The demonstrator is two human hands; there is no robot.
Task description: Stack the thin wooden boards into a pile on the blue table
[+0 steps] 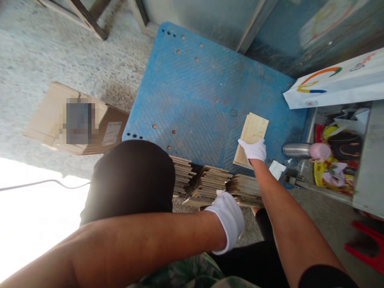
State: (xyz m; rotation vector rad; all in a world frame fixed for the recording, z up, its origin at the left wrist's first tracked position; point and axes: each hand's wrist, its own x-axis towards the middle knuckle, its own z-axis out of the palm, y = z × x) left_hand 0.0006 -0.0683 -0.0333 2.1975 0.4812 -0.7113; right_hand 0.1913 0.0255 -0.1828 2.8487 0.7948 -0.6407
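Both hands wear white gloves. My right hand (255,150) reaches across a small stack of thin pale wooden boards (254,126) lying on the blue plastic platform (207,88). Its thumb lies along the left edge and its fingers curl over the right side, closed on the boards. Nearer to my body, my left hand (229,218) hangs with its back toward me beside the lower stacks of similar thin boards (211,182). Most of its fingers are hidden, so what it holds, if anything, does not show. Another board stack (244,186) stands between the two hands.
An open cardboard box (111,124) stands on the concrete floor at left. At right are a white paper bag (336,82), a steel flask with pink lid (300,150) and an open drawer (325,190) with packets. A red stool (367,246) is lower right.
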